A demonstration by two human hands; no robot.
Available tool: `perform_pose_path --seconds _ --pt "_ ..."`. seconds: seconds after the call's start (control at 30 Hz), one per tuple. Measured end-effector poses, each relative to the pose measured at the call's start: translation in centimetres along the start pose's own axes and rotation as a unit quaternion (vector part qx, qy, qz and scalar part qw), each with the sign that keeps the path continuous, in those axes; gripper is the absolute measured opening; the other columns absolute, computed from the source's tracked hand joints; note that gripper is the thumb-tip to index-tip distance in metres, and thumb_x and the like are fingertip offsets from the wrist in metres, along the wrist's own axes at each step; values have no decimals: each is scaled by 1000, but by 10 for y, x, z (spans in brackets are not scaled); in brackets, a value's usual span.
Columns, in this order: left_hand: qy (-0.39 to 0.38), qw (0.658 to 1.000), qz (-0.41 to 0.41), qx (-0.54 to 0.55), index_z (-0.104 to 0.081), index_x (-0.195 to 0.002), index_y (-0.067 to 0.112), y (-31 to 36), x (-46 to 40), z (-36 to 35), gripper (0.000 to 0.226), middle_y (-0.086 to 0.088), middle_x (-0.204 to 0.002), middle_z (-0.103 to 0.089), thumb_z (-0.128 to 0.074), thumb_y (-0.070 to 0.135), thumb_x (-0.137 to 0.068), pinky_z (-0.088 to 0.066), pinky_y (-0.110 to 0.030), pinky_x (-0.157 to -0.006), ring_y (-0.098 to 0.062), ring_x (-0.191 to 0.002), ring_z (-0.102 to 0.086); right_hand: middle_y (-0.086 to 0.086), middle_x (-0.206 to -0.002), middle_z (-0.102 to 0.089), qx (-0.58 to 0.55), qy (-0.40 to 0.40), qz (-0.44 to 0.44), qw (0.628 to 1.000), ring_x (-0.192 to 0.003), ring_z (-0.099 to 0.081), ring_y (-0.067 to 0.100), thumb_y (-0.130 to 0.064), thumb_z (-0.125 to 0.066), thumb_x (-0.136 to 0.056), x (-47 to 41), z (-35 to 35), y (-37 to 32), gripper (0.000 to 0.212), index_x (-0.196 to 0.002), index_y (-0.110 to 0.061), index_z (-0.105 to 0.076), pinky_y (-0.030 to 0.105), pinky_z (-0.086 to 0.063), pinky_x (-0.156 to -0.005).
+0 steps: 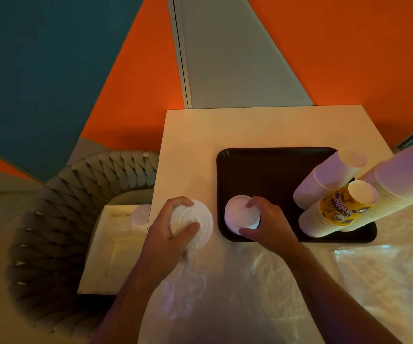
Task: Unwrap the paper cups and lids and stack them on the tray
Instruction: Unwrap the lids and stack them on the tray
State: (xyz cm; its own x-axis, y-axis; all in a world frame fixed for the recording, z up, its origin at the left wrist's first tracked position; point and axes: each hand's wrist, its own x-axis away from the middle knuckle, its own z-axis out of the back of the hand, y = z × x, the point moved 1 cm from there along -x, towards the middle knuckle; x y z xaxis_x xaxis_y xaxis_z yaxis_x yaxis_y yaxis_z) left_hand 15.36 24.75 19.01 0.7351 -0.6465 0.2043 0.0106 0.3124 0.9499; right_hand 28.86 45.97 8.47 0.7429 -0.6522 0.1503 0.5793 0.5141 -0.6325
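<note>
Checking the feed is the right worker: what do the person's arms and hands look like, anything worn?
Both forearms are bare, with no sleeves in view. No gloves or watch on either. The left hand seems to have a ring on one finger; the right hand shows none.

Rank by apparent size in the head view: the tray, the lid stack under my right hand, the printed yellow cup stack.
1. tray
2. printed yellow cup stack, though it rises toward the camera, which inflates it
3. lid stack, partly covered by the right hand

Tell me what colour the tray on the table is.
The tray is very dark, brown to black, seen from the head view.
</note>
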Motion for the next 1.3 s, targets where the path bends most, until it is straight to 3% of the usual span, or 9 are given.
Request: perform_pose_path --seconds 0.4,0.5,0.57,0.67,0.77,1.07,1.23,1.3 --pt "7 1000 -7 -1 -57 -112 36 1 3 2 36 39 -100 -53 -69 8 -92 -55 -36 -48 -1 -83 -62 -4 -154 -36 12 -12 -37 999 -137 -41 27 -37 -92 -68 5 -4 -2 71 -124 -29 -51 44 -47 -108" --pt "9 1000 -26 -6 -54 -117 44 1 4 3 48 41 -103 -52 -70 7 -91 -56 -24 -52 7 -91 -59 -5 -151 -39 25 10 -36 999 -136 -39 26 -40 -90 -70 7 5 -12 65 -122 -30 -53 48 -40 -109" --pt "13 999 -32 2 -49 -124 45 0 4 3 57 43 -101 -54 -71 5 -89 -56 -18 -56 10 -94 -59 -8 -138 -50 -33 36 -22 999 -126 -48 19 -37 -86 -78 9 13 -23 50 -116 -32 -54 38 -46 -100" --pt "8 1000 -29 -2 -46 -124 48 0 3 0 59 44 -99 -54 -74 11 -88 -59 -22 -57 13 -94 -58 -18 -107 -65 -195 28 -13 980 -99 -64 5 -27 -76 -89 14 28 -55 22 -105 -31 -62 17 -49 -77" --pt "-1 999 -38 -13 -48 -124 48 3 2 -2 54 45 -104 -51 -76 18 -88 -62 -29 -61 13 -98 -57 -15 -97 -69 -263 -9 36 964 -87 -68 5 -20 -73 -92 19 40 -86 16 -102 -32 -69 19 -54 -75" --pt "-13 997 -74 -22 -51 -118 50 13 7 -5 49 37 -107 -59 -71 14 -92 -62 -38 -62 4 -96 -63 -16 -103 -73 -214 -13 106 971 -89 -70 3 -18 -75 -90 29 47 -119 20 -108 -26 -77 27 -58 -84" --pt "-12 998 -59 -15 -51 -116 49 14 8 -4 46 34 -103 -60 -70 15 -93 -61 -46 -56 1 -90 -64 -18 -93 -74 -233 -26 94 968 -81 -71 2 -21 -77 -89 34 51 -123 13 -101 -27 -76 23 -57 -77" --pt "-18 998 -54 -12 -51 -117 49 13 9 -4 45 32 -104 -60 -70 16 -93 -61 -47 -55 0 -91 -65 -14 -91 -74 -248 -34 91 964 -77 -71 8 -22 -76 -90 33 52 -123 10 -97 -29 -73 30 -57 -73"
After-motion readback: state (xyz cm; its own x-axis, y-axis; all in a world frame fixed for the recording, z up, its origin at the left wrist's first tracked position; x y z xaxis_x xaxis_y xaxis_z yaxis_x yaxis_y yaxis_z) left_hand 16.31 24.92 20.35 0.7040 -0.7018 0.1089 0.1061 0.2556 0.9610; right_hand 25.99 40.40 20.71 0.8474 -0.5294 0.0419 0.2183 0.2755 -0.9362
